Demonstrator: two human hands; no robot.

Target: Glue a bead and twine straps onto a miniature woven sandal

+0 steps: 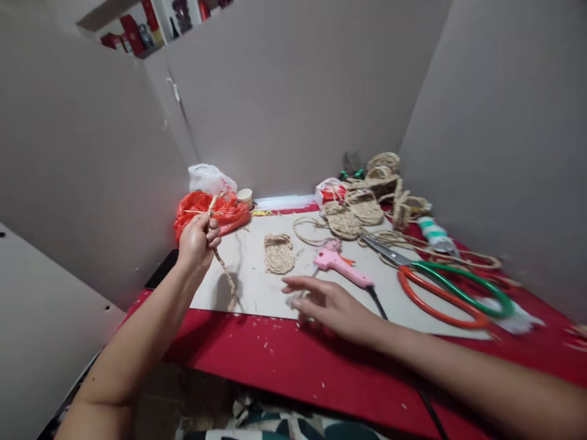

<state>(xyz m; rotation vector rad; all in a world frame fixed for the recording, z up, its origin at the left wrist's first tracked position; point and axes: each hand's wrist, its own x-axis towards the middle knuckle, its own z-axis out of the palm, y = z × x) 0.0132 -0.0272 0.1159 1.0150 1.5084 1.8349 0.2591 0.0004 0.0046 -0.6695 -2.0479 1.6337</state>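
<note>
My left hand [198, 239] is closed around a braided straw cord [224, 269]; one end sticks up above the fist and the other dangles over the pale board. Above the board's front edge is my right hand [328, 304], fingers apart and slightly blurred, with nothing seen in it. Between and beyond the hands lies a small woven straw slipper [279, 253]. A pink glue gun [342, 266] rests just behind my right hand, its black cable running toward the front edge.
Large scissors with red and green handles [452, 290] lie at the right. Behind them are two more woven slippers [351, 217] and coiled straw rope [385, 177]. An orange plastic bag [233, 214] and a small tub [244, 197] stand at the back left. Grey walls [293, 110] enclose the red table [275, 348].
</note>
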